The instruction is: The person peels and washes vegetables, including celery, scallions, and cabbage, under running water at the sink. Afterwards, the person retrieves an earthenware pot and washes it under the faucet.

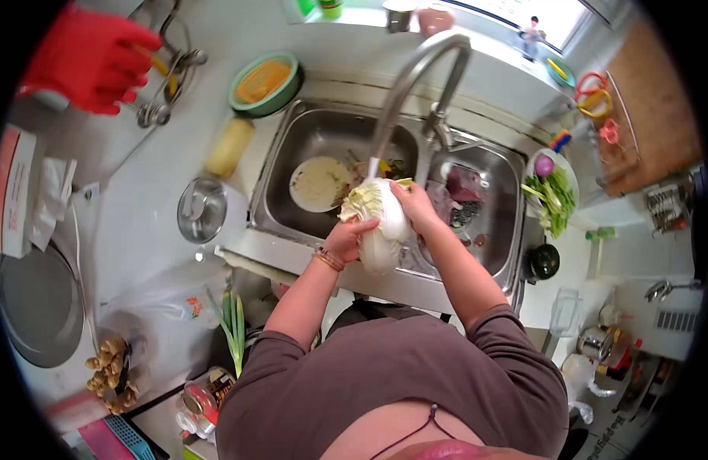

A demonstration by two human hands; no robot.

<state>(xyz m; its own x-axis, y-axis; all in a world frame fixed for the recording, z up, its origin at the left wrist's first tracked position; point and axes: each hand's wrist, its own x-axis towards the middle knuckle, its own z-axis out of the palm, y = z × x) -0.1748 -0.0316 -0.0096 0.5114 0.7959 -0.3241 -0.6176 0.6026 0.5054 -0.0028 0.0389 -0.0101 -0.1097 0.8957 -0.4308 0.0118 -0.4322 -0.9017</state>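
Observation:
A napa cabbage point(383, 218), white at the base with pale yellow-green leaf tips, is held between my two hands over the front of the double sink point(273, 218). My left hand point(346, 236) grips its left side, fingers closed round it. On the upper right side, my right hand point(414, 205) is wrapped against it. The curved faucet point(404, 84) is directly above, and what looks like running water falls on the leaves. Behind the cabbage, in the left basin, lies a pale round plate or bowl point(317, 185) with vegetable scraps around it.
The right basin holds a purplish bag point(465, 184) and small scraps. A bowl of greens point(555, 201) with a purple onion stands to its right. At left are a green basin point(289, 88), a metal bowl point(202, 211) and a hanging red glove point(93, 61). Green onions point(233, 330) stick up below.

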